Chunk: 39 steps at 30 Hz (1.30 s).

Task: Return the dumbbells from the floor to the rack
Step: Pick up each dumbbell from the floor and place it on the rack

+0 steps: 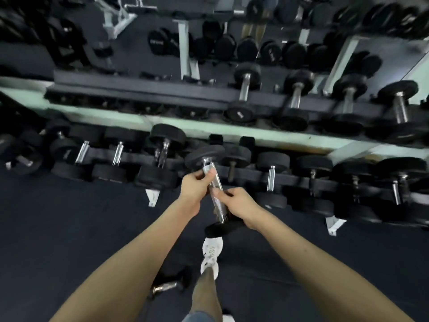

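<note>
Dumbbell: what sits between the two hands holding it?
Only the dumbbell's own chrome handle runs between the left hand and right hand; nothing else, per the head view.

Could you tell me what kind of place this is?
Most likely a gym's free-weights area: a long two-tier rack holds rows of black dumbbells, the floor is dark, seemingly rubber, and a chrome-handled dumbbell is held before it.
</note>
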Each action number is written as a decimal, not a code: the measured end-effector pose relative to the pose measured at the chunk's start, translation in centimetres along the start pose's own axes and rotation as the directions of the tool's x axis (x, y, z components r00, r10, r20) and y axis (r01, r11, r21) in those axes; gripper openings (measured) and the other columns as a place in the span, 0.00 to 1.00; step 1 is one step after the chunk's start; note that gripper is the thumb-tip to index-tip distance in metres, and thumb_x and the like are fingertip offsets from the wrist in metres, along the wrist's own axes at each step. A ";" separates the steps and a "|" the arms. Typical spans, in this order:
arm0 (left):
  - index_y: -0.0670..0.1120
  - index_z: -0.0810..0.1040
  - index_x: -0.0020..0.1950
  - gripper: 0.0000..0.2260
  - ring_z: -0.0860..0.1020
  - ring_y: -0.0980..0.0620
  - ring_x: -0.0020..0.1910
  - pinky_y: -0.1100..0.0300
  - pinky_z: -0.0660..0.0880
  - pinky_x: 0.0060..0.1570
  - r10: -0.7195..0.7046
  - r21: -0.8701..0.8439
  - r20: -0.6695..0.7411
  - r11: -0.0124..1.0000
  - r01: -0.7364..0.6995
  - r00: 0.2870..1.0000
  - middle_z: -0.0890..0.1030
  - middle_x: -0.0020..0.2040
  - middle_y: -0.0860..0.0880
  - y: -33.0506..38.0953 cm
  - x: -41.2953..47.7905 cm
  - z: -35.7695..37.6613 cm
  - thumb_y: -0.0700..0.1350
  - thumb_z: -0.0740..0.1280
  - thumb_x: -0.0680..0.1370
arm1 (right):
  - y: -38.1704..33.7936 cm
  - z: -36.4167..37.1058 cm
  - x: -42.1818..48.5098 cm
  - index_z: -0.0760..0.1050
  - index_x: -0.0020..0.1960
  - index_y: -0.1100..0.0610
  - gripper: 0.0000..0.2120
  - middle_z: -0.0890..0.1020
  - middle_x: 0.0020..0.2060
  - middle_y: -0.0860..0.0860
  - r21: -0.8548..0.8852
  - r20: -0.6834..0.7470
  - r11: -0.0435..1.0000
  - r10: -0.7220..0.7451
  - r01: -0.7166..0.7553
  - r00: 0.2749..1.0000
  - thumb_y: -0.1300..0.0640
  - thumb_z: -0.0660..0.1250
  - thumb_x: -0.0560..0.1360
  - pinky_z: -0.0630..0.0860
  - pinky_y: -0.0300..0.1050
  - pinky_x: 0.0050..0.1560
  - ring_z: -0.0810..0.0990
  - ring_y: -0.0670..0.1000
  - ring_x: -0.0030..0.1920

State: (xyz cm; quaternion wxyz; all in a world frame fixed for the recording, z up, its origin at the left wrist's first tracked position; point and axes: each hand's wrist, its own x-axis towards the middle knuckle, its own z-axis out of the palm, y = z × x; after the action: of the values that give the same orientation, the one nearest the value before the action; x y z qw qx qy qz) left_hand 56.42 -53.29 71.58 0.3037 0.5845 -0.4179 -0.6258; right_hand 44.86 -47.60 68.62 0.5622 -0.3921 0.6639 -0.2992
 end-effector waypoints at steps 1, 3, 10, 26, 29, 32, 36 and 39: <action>0.40 0.80 0.45 0.09 0.77 0.53 0.34 0.64 0.78 0.33 0.019 0.009 0.014 1.000 -0.019 1.000 0.79 0.35 0.48 1.4 1.5 0.4 0.47 0.68 0.76 | -1.1 -0.7 1.4 0.79 0.47 0.69 0.27 0.84 0.41 0.65 0.023 -0.026 1.000 -0.018 0.018 0.999 0.42 0.65 0.75 0.79 0.56 0.48 0.82 0.57 0.38; 0.43 0.80 0.43 0.08 0.79 0.50 0.38 0.58 0.80 0.40 0.040 0.014 0.048 0.999 -0.041 0.998 0.80 0.38 0.47 4.2 5.0 1.0 0.48 0.68 0.76 | -3.3 -1.9 4.6 0.76 0.47 0.74 0.36 0.81 0.44 0.72 0.046 -0.084 0.997 -0.065 0.069 0.994 0.37 0.66 0.70 0.75 0.54 0.41 0.77 0.55 0.36; 0.43 0.81 0.49 0.09 0.80 0.44 0.50 0.46 0.76 0.59 0.039 0.054 0.072 0.998 -0.043 0.997 0.82 0.43 0.46 12.4 18.3 2.0 0.48 0.70 0.75 | -10.7 -5.3 16.7 0.64 0.26 0.57 0.26 0.67 0.21 0.51 0.044 -0.205 0.996 -0.067 0.078 0.976 0.44 0.65 0.75 0.61 0.42 0.30 0.64 0.44 0.25; 0.40 0.78 0.60 0.16 0.76 0.51 0.48 0.59 0.75 0.44 0.010 0.245 0.074 0.969 -0.027 0.997 0.81 0.50 0.44 20.1 45.2 0.1 0.48 0.67 0.77 | -18.1 -4.0 43.3 0.80 0.37 0.57 0.36 0.85 0.36 0.56 0.181 -0.273 0.978 0.153 -0.105 0.950 0.23 0.61 0.58 0.80 0.60 0.50 0.85 0.60 0.41; 0.40 0.77 0.62 0.17 0.77 0.50 0.52 0.55 0.76 0.55 0.010 0.265 0.074 0.964 -0.029 0.997 0.81 0.55 0.43 20.0 48.3 0.2 0.47 0.67 0.77 | -18.6 -4.2 45.8 0.76 0.32 0.54 0.27 0.80 0.30 0.53 0.168 -0.302 0.982 0.138 -0.090 0.943 0.29 0.62 0.66 0.76 0.56 0.42 0.79 0.55 0.34; 0.41 0.77 0.62 0.16 0.77 0.50 0.51 0.54 0.77 0.53 0.009 0.297 0.105 0.954 -0.040 0.994 0.80 0.52 0.46 20.1 50.4 0.2 0.48 0.66 0.77 | -18.7 -4.1 47.8 0.81 0.39 0.53 0.26 0.84 0.35 0.53 0.179 -0.309 0.980 0.137 -0.083 0.941 0.31 0.61 0.68 0.77 0.55 0.44 0.82 0.56 0.39; 0.44 0.78 0.62 0.17 0.78 0.49 0.53 0.53 0.77 0.55 -0.002 0.343 0.106 0.939 -0.034 0.994 0.81 0.53 0.46 19.7 52.1 0.2 0.50 0.66 0.77 | -18.4 -4.0 49.2 0.82 0.43 0.54 0.23 0.80 0.33 0.48 0.233 -0.292 0.969 0.152 -0.084 0.944 0.35 0.62 0.73 0.73 0.52 0.40 0.77 0.48 0.35; 0.45 0.76 0.64 0.18 0.77 0.48 0.57 0.49 0.76 0.60 -0.030 0.342 0.097 0.940 -0.005 0.995 0.81 0.57 0.46 19.3 52.4 0.2 0.51 0.66 0.77 | -18.0 -4.0 49.7 0.82 0.48 0.55 0.28 0.83 0.36 0.47 0.242 -0.271 0.966 0.159 -0.093 0.949 0.32 0.60 0.70 0.77 0.54 0.46 0.80 0.49 0.39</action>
State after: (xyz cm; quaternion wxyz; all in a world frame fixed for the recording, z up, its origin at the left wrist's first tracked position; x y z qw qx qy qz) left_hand 47.16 -107.77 63.51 0.1723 0.5987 -0.5312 -0.5742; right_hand 41.28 -99.61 59.04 0.5183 -0.2343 0.7242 -0.3898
